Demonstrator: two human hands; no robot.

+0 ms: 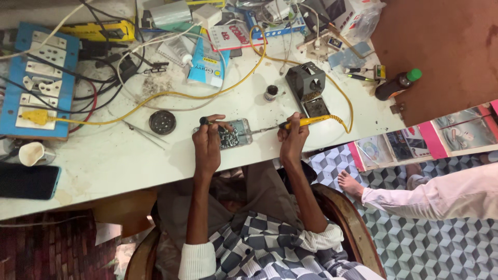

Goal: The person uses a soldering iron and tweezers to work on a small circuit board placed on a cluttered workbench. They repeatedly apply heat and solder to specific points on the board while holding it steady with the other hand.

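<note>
An opened phone (234,134) with bare circuitry lies near the front edge of the white workbench (119,155). My left hand (208,139) rests on its left end, pinching a small dark tool above it. My right hand (293,136) grips a yellow soldering iron (306,122), its metal tip pointing left toward the phone's right end. The iron's yellow cord (181,94) loops across the bench to a blue socket board (36,78).
A dark iron stand (307,85), a small bottle (271,92), a round black tin (162,122), tweezers (142,132), a black phone (27,180), a brown bottle with green cap (397,83) and cluttered boxes surround me. Another person's sleeve (441,197) and foot (350,184) are at right.
</note>
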